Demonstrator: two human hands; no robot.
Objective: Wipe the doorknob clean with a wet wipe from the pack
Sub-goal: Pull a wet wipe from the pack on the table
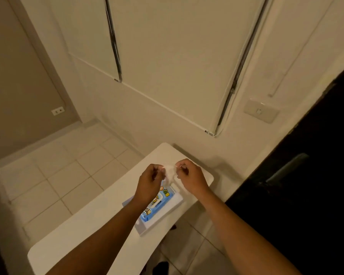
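Observation:
A white wet wipe (pixel 170 173) is pinched between my left hand (pixel 150 181) and my right hand (pixel 190 176), held just above the pack. The wet wipe pack (pixel 159 207), blue with cartoon prints and a white rim, lies on a narrow white table (pixel 87 231). Both hands grip the wipe by its upper edges, one on each side. A dark door stands at the right, with a grey lever handle (pixel 286 168) on it.
White tiled floor (pixel 58 175) spreads to the left of the table. A white wall with roller blinds (pixel 177 56) rises behind it. A light switch (pixel 261 111) sits on the wall near the dark door, and a socket (pixel 57 111) is low at left.

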